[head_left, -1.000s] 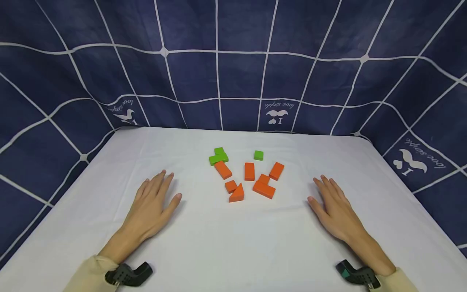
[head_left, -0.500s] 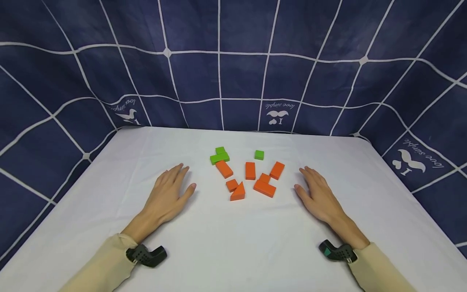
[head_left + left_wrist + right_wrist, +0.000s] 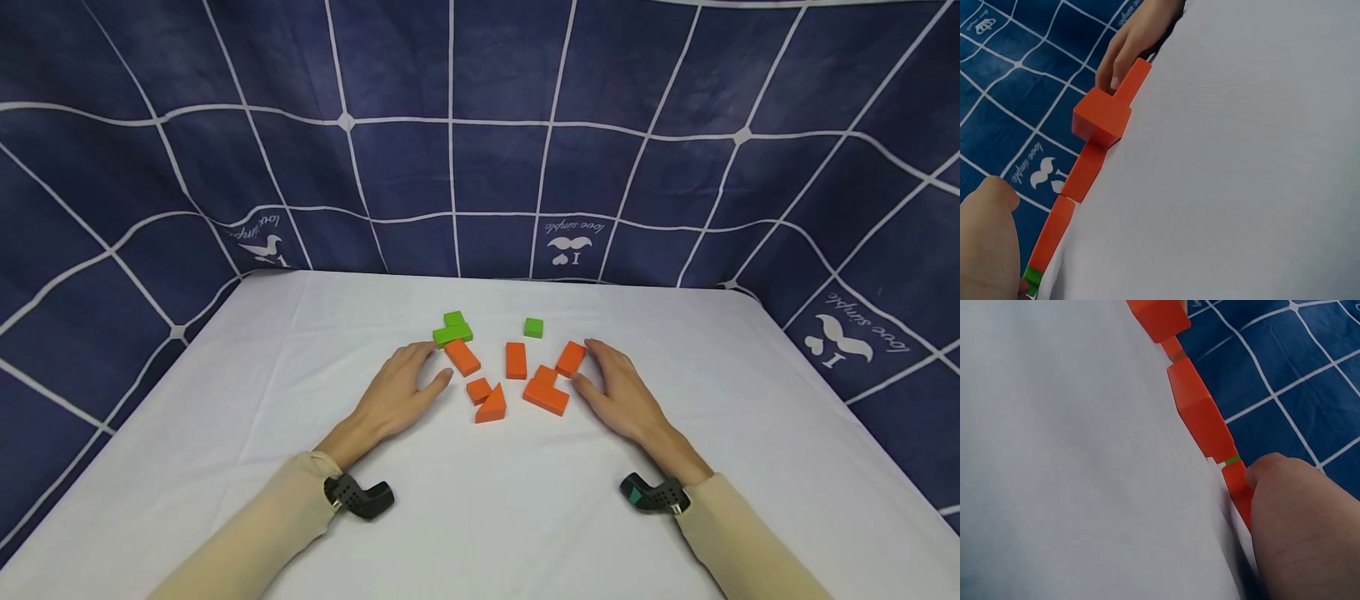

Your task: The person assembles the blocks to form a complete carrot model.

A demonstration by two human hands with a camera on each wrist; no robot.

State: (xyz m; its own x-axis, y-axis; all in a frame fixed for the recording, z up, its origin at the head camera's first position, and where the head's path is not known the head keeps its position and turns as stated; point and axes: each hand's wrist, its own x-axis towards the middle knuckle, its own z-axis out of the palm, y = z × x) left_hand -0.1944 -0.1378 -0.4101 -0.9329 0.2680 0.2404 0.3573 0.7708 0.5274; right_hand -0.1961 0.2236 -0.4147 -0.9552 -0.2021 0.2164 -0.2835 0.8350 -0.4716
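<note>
Green and orange blocks lie on the white cloth in the head view. My left hand (image 3: 397, 396) is left of a long green block (image 3: 453, 334) and an orange block (image 3: 462, 357); its fingertips reach the green one's left end, thumb apart from the fingers. At the other side, my right hand (image 3: 626, 400) has its fingers and thumb beside an orange block (image 3: 571, 358); whether they touch it I cannot tell. A small orange block (image 3: 546, 376) and a longer one (image 3: 546, 397) lie just left of its thumb. Neither hand's fingers are curled round anything.
Between the hands are an upright-pointing orange triangle (image 3: 492, 405), a small orange block (image 3: 478, 391) and an orange rectangular block (image 3: 516, 361). Farther back are small green blocks (image 3: 533, 327). A dark blue gridded curtain (image 3: 495, 167) surrounds the white-covered table (image 3: 495, 517) on the far sides.
Both hands have moved inward toward the blocks, the left to the right and the right to the left, fingertips now beside the outer blocks. The blocks keep their arrangement.
</note>
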